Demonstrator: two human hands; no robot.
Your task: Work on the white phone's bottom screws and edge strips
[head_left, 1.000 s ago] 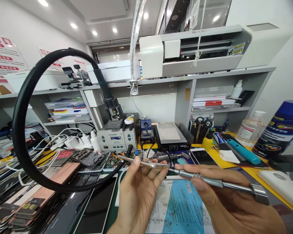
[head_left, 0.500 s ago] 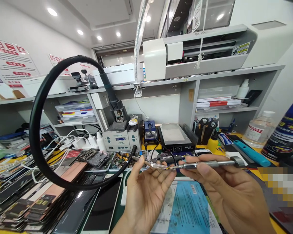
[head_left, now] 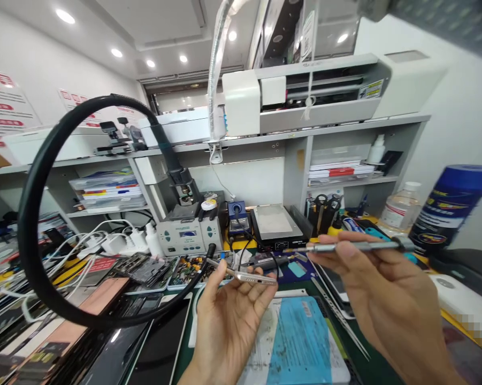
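My left hand (head_left: 235, 310) grips a thin smartphone (head_left: 254, 277) by its edges, with the bottom edge and its port and speaker holes turned toward me. To the right, my right hand (head_left: 385, 289) is closed round a silver precision screwdriver (head_left: 361, 246), held nearly level. Its thin tip points left and hangs above and to the right of the phone, apart from it. Below the hands lies a stained blue and white box or packet (head_left: 299, 342) on the green mat. Tweezers (head_left: 341, 315) lie to its right.
Phones and phone parts (head_left: 76, 321) are piled at the left. A black hose (head_left: 28, 224) loops from the rework station (head_left: 186, 235). A tray of small parts (head_left: 188, 267) sits behind my left hand. A blue spray can (head_left: 451, 208) and a clear bottle (head_left: 399, 208) stand at the right.
My right hand has drawn the screwdriver up and to the right, off the phone's bottom edge. My left hand keeps hold of the phone. The view has turned slightly right.
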